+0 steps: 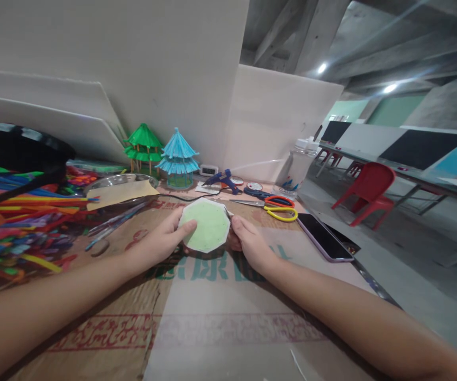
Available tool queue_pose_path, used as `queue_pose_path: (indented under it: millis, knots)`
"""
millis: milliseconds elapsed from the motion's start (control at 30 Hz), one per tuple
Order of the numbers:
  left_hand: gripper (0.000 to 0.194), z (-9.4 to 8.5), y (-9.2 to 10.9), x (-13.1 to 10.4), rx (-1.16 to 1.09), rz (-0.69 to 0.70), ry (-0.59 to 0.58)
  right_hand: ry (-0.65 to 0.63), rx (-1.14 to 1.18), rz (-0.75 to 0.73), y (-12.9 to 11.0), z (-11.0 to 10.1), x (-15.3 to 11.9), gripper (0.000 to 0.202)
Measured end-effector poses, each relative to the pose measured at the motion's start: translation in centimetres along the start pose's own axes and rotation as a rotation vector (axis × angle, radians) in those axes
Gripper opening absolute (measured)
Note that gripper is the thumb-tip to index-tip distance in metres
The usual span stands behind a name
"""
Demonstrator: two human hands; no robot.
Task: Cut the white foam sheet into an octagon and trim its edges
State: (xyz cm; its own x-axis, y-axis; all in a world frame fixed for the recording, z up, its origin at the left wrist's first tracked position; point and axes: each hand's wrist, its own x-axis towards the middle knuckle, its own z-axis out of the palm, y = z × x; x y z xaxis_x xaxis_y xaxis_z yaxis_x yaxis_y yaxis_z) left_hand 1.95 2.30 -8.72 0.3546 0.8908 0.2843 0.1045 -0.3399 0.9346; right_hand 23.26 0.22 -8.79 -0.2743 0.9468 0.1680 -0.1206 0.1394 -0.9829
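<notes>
The left hand (173, 228) holds a pale green octagonal piece (206, 226) above the printed cardboard (113, 362) covering the worktop, thumb flat on its face and the other fingers tucked underneath. The right hand (246, 238) has its fingers curled close at the octagon's right edge; whether they grip it or a small dark item there, I cannot tell.

To the left, a shiny metal bowl (119, 179) has a cream strip (127, 194) across its front, hiding its contents. A heap of multicoloured chenille stems (26, 225) lies beside it. At the right rear stands a clear plastic bottle (298, 168) with a white cap; small blue and red bits show low in it, though they could be print. A blue glue gun (224, 179) lies between bowl and bottle.
</notes>
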Motion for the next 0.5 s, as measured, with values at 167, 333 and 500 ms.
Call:
queue_pose_path:
  millis: [167,333,500]
  knots:
    - [0.054,0.07,-0.29,-0.14,0.003,-0.013,-0.044,-0.024,0.034,0.012,-0.01,0.08,0.0,0.055]
    - [0.055,0.26,-0.14,-0.48,0.026,-0.025,-0.073,-0.025,0.022,0.031,-0.07,0.2,-0.11,0.056]
    - [0.054,0.38,-0.11,-0.55,0.047,-0.018,-0.075,0.002,-0.005,0.034,0.25,0.05,-0.03,0.055]
